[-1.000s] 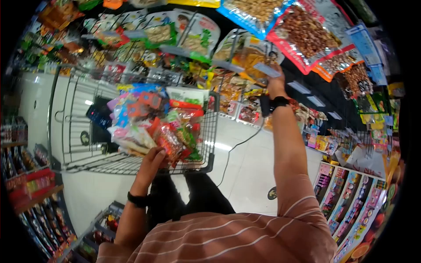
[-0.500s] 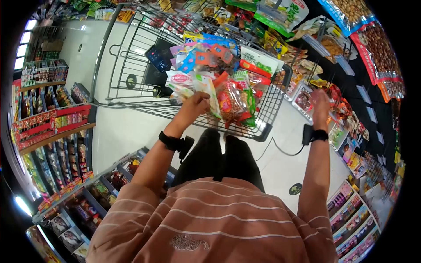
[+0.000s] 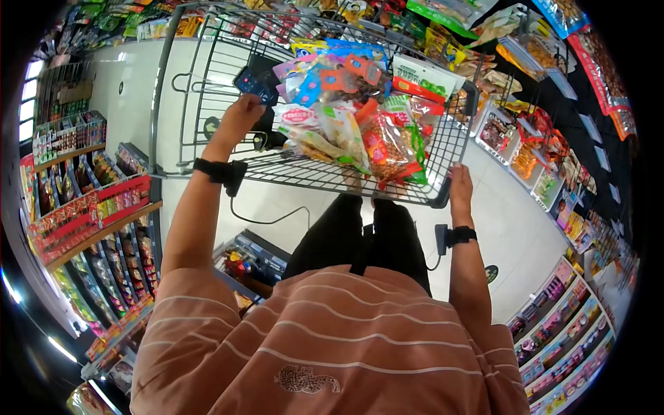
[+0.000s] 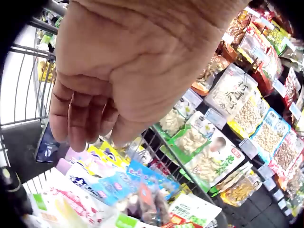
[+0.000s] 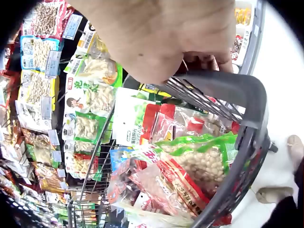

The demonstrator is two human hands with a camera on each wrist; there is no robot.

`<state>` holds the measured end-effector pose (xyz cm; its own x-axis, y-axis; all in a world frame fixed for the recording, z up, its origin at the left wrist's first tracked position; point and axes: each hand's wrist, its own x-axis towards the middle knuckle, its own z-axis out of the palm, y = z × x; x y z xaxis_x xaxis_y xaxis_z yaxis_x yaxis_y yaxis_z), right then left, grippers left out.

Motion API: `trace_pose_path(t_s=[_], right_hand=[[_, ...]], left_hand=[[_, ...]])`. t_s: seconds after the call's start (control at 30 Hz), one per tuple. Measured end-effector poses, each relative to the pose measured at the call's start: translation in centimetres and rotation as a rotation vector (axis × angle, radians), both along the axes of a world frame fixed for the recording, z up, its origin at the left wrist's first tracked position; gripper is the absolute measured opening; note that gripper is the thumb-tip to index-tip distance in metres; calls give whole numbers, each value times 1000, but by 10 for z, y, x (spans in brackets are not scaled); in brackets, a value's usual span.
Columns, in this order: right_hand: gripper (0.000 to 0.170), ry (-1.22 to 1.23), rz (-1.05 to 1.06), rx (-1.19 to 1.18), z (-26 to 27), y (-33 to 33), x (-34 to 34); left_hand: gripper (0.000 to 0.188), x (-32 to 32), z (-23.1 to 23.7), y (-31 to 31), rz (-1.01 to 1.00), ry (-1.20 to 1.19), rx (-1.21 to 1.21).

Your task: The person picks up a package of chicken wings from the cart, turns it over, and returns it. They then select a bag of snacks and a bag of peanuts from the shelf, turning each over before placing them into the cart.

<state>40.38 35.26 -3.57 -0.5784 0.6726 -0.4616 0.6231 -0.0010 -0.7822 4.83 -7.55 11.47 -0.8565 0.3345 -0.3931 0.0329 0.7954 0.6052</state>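
1. My left hand (image 3: 238,123) hangs over the left half of the shopping cart (image 3: 462,142), its fingers loosely bent and holding nothing.
2. The phone (image 4: 46,145) lies in the cart, toward its left edge, right by my left fingertips; I cannot tell whether they touch it.
3. My right hand (image 3: 460,188) grips the cart's right edge, close to the near right corner: in the right wrist view the thumb is on the basket side and the fingers curl past the rim.
4. The snack packets sit in a heap toward the cart's right half. A red packet (image 3: 377,142) lies near the near edge, with a green-edged packet (image 5: 204,159) of round, pale pieces beside it.
5. A white packet (image 3: 422,75) with green print leans near the far right corner, and a blue packet (image 4: 137,178) lies along the far edge.
6. Beyond the far edge hang shelf bags (image 4: 204,159), many with clear windows, and price tags (image 4: 216,118).
7. I wear black bands on both wrists and a striped shirt (image 3: 332,325); pale floor (image 3: 508,266) shows beside the cart.
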Motion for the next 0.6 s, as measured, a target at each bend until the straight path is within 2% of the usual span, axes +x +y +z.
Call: trace_pose_path(t_s=[0.1,0.13,0.23,0.37,0.53,0.6], right_hand=[[39,-16,-39,58,1,-6,-5],[39,-84,43,167,2,-7,-5],[39,-38,-122,128,1,-27,-12],[41,-101,-138,219,-14,-28,-12],[46,-139,-145,279,-19,-29,-13],[47,-128,-165,271,-22,-28,-13]], left_hand=[[31,-16,-9,-18,-100,4,-163],[31,-14,-7,-18,-120,-2,-205],[33,-19,-4,-15,-193,4,-308],[34,-26,-11,-30,-266,52,-297],[36,-43,1,-34,-360,69,-550],[36,-49,-2,-43,-373,73,-544]])
